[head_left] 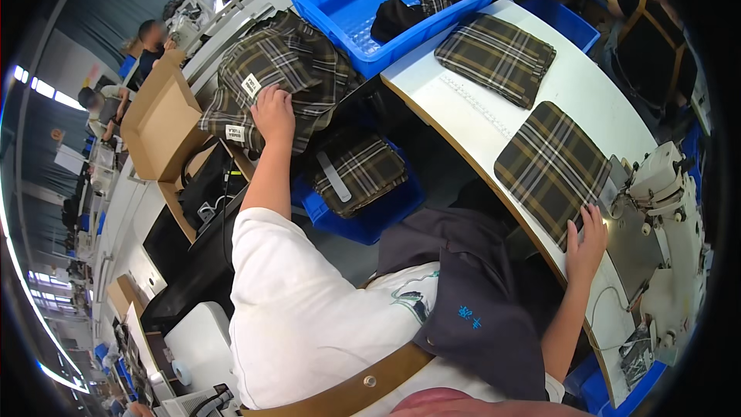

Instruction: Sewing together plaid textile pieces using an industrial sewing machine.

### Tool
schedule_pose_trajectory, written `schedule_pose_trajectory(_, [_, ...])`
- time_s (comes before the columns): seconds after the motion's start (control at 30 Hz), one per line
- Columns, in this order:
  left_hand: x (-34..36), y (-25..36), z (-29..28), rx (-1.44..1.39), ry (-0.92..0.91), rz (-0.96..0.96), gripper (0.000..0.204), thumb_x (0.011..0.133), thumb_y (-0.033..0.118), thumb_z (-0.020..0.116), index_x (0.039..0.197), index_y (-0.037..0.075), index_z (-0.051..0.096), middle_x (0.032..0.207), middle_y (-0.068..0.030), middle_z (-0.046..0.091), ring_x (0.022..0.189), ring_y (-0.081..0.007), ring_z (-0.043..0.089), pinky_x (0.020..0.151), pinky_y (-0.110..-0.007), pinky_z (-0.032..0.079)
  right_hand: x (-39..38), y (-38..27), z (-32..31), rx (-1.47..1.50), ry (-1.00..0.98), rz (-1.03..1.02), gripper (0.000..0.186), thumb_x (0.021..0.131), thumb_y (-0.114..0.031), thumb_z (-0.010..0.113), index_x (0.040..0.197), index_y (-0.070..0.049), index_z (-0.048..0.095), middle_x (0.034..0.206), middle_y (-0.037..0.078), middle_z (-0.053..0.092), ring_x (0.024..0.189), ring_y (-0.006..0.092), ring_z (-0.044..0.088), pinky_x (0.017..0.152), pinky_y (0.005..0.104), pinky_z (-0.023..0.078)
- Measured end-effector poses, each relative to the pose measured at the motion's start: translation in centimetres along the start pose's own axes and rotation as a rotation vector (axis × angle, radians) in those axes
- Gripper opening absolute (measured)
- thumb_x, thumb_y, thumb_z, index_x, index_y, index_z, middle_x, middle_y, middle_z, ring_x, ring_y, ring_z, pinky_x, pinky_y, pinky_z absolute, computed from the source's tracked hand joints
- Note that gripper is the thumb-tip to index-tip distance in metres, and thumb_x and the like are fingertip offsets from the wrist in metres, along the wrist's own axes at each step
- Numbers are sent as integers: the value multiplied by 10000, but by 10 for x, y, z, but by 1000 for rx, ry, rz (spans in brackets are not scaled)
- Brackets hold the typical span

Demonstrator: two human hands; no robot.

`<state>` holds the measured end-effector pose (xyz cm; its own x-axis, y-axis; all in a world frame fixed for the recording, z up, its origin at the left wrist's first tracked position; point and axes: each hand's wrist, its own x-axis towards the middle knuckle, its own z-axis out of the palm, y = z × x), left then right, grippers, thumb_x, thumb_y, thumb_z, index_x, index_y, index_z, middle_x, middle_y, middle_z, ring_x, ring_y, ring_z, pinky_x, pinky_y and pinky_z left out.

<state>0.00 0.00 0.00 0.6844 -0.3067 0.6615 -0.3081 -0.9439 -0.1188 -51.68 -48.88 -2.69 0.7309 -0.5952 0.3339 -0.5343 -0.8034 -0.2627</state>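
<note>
Brown plaid cloth makes the panel (549, 161), which lies flat on the white table (602, 100), just beside a sewing machine (660, 174). It looks light, soft and hardly fragile, so an edge or corner is probably the good place to hold. The right hand (588, 241) touches its near edge, fingers a little spread. The left hand (274, 113) rests on a loose plaid heap (266, 54); whether it pinches cloth, I cannot tell. Beyond stands a blue bin (432, 32).
</note>
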Motion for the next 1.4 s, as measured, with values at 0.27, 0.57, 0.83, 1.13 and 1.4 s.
schedule_pose_trajectory(0.27, [66,146,-141,-991,38,24,179,1071,242,618,1086,66,652,893,-1,670,821,-172,635,720,-287,462,1,-14,-3,35,74,-26,442,922,-283,744,1279,-30,681,1428,153,620,1399,356,518,1200,507,340])
schedule_pose_trajectory(0.57, [117,344,-178,-1639,-516,339,232,1077,251,608,1049,32,678,918,30,635,887,-65,549,806,-252,461,-1,-26,-7,119,57,-131,509,893,-355,767,1291,-49,681,1426,140,619,1406,318,519,1202,522,349])
schedule_pose_trajectory(0.83, [60,537,-82,-846,-941,967,414,972,426,705,1201,82,716,1184,-161,750,1118,-298,705,973,-396,526,3,-22,-6,88,20,-174,520,923,-392,723,1320,-62,668,1466,120,593,1448,268,477,1215,523,329])
schedule_pose_trajectory(1.13, [1,583,-110,-1053,-911,962,311,944,380,726,1124,127,729,1036,-121,764,1000,-317,717,893,-428,539,-20,-27,-25,13,-44,-195,293,844,-276,743,1040,-64,689,1256,101,639,1328,295,545,1196,516,348])
schedule_pose_trajectory(1.4, [-36,594,-121,-621,-334,1072,233,936,281,713,1143,177,687,1035,-51,717,1054,-269,661,982,-540,392,-33,-20,-36,68,282,-126,189,746,-90,747,912,-30,681,1345,155,589,1333,328,533,1159,532,392])
